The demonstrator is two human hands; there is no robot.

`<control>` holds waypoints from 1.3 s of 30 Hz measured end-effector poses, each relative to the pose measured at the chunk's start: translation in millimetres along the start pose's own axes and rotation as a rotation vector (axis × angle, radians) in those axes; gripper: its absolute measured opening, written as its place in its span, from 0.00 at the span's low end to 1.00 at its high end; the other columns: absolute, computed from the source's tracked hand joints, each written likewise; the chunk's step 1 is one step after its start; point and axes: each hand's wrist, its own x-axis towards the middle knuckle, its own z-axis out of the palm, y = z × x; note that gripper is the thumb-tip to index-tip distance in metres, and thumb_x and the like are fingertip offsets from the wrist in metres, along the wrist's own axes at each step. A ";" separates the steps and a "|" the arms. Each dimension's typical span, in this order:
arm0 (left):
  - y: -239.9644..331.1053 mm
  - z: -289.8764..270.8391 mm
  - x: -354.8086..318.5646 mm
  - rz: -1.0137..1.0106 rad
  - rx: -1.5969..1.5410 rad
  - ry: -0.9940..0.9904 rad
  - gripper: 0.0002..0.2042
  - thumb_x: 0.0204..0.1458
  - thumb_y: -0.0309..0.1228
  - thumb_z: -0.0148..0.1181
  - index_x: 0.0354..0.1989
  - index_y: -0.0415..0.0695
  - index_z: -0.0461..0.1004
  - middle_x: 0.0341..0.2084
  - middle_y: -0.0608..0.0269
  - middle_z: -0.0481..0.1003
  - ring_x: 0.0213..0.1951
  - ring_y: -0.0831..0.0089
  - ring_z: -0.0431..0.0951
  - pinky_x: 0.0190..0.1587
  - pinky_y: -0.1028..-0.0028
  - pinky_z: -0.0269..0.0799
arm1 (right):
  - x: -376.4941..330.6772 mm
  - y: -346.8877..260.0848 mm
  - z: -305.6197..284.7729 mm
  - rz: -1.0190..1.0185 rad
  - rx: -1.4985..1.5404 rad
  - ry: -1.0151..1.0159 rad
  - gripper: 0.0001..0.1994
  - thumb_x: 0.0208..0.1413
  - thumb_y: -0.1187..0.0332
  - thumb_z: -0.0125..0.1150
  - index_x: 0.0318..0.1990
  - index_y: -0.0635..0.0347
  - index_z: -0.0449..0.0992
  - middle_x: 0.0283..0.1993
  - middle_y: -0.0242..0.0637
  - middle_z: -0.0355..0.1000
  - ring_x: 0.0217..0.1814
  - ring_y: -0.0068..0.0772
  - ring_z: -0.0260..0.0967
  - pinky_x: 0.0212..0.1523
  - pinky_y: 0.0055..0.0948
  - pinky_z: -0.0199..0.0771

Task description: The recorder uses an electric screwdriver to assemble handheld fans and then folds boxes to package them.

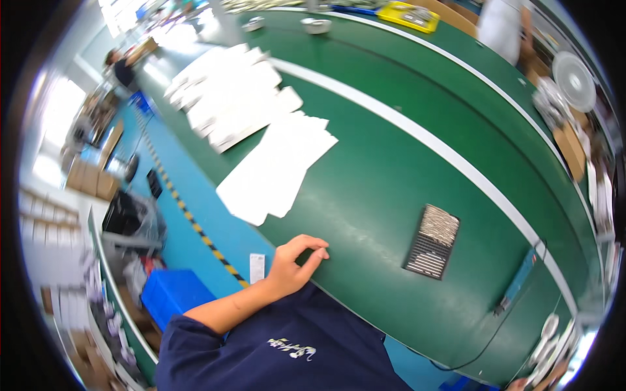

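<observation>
My left hand hovers by the near edge of the green worktable. Its thumb and forefinger curl toward each other until the tips nearly meet, and no thing shows between them. Beyond it lie overlapping flat white sheets, with a larger pile of white pieces behind. To the right of the hand, apart from it, a black slotted tray holds many small, slim metallic pieces, packed densely at its far end and in spaced rows nearer. My right hand cannot be made out.
A teal corded power screwdriver lies at right, its black cable trailing over the near edge. White spoon-like pieces and blurred brownish shapes crowd the lower right. A blue bin stands left. Two people are farther off.
</observation>
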 end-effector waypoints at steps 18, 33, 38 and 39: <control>-273.4 -65.4 -263.7 -0.896 0.157 1.191 0.09 0.52 0.27 0.60 0.40 0.39 0.72 0.21 0.63 0.76 0.27 0.74 0.76 0.34 0.73 0.70 | -234.7 -106.2 341.8 -1.005 -0.862 -0.353 0.11 0.60 0.72 0.49 0.47 0.67 0.70 0.37 0.36 0.68 0.29 0.26 0.64 0.30 0.26 0.69; -506.1 -105.0 -291.1 -1.833 0.401 0.382 0.69 0.22 0.50 0.80 0.72 0.55 0.33 0.70 0.49 0.37 0.71 0.53 0.43 0.66 0.49 0.50 | -557.7 258.1 645.3 -0.740 -1.853 -1.921 0.57 0.45 0.56 0.70 0.68 0.76 0.31 0.72 0.69 0.29 0.75 0.69 0.30 0.69 0.58 0.35; -595.1 -93.4 -345.0 -1.569 0.602 0.291 0.70 0.19 0.51 0.80 0.72 0.52 0.34 0.69 0.46 0.44 0.70 0.47 0.43 0.66 0.46 0.48 | -560.9 272.5 641.2 -0.994 -1.859 -2.026 0.57 0.46 0.58 0.69 0.68 0.77 0.29 0.66 0.85 0.25 0.71 0.84 0.26 0.67 0.66 0.36; -603.9 -102.2 -341.9 -1.668 0.630 0.086 0.69 0.21 0.51 0.79 0.72 0.53 0.34 0.70 0.49 0.44 0.70 0.51 0.44 0.64 0.44 0.51 | -558.7 276.0 636.2 -0.986 -1.800 -2.015 0.56 0.46 0.58 0.69 0.68 0.78 0.31 0.66 0.85 0.26 0.70 0.84 0.27 0.66 0.67 0.37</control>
